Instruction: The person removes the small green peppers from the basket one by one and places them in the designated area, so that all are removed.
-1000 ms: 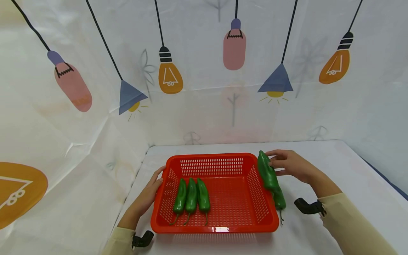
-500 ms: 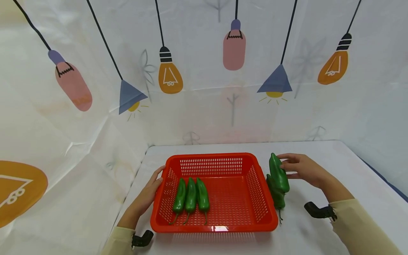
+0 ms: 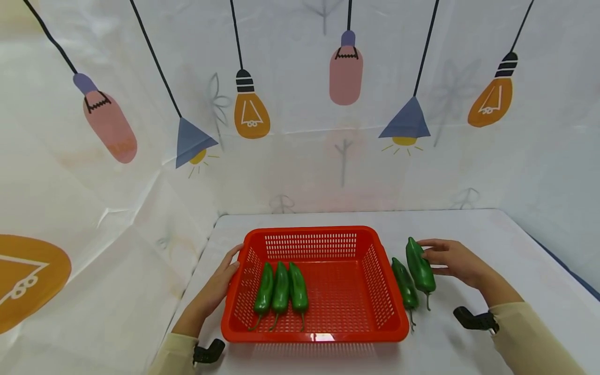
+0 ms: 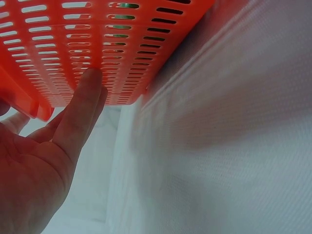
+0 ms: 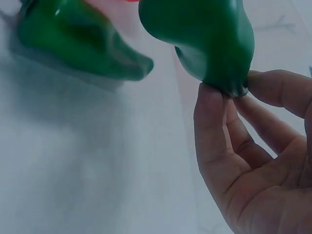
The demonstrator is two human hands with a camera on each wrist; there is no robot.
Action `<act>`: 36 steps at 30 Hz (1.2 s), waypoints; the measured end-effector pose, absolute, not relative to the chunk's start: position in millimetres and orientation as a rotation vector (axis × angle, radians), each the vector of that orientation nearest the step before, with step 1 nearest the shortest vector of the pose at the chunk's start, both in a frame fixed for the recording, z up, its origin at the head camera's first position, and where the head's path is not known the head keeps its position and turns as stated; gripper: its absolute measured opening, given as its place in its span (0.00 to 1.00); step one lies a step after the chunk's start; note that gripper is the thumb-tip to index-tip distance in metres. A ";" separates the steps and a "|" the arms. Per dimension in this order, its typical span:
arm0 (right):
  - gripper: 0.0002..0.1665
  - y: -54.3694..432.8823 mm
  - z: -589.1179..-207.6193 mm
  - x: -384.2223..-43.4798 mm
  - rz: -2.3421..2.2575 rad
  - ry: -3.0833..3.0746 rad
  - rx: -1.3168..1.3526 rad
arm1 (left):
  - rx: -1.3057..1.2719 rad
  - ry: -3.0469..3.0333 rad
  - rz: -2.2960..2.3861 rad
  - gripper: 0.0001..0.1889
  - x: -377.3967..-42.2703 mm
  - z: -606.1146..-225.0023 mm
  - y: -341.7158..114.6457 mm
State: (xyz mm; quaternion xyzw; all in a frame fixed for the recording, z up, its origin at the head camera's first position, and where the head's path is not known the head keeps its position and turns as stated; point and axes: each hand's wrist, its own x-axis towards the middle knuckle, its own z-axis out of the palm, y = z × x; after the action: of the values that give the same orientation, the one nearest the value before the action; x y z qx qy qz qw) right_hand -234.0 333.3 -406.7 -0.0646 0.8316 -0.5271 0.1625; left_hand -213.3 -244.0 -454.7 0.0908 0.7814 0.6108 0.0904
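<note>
In the head view three green chili peppers (image 3: 280, 289) lie side by side in the left half of a red plastic basket (image 3: 337, 337). My left hand (image 3: 216, 284) rests against the basket's left side; in the left wrist view, extended fingers (image 4: 83, 107) touch its slotted outer wall. To the right of the basket, my right hand (image 3: 457, 262) pinches a green chili pepper (image 3: 420, 268) near its pointed tip, stem toward me. Another green chili pepper (image 3: 405, 286) lies on the table close to the basket's right wall. In the right wrist view, fingertips (image 5: 212, 100) pinch the tip.
The basket stands on a white-covered table (image 3: 469, 224). Behind and to the left hangs a white sheet (image 3: 300, 172) printed with lamps and bulbs. Black wrist-worn devices (image 3: 473, 319) show at both wrists.
My right hand has moved right and slightly toward me with its pepper, away from the basket and from the other pepper beside it. My left hand has stayed in place.
</note>
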 end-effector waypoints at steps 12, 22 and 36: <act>0.30 347.5 -432.6 -232.4 -1.482 2.367 -0.061 | 0.274 2.333 1.806 0.26 -214.7 -452.9 -244.4; 0.28 350.3 -444.7 -233.8 -1.423 2.391 -0.001 | 0.266 2.320 1.804 0.26 -213.7 -453.8 -244.6; 0.28 342.8 -450.6 -233.4 -1.375 2.386 0.055 | 0.260 2.343 1.802 0.26 -211.6 -452.2 -244.3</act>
State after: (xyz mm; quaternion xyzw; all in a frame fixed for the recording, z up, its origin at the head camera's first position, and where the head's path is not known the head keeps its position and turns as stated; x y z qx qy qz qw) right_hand -233.4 342.8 -450.6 0.0198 0.8500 -0.4899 0.1926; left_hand -211.6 -244.3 -452.2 0.0874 0.7866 0.6050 0.0871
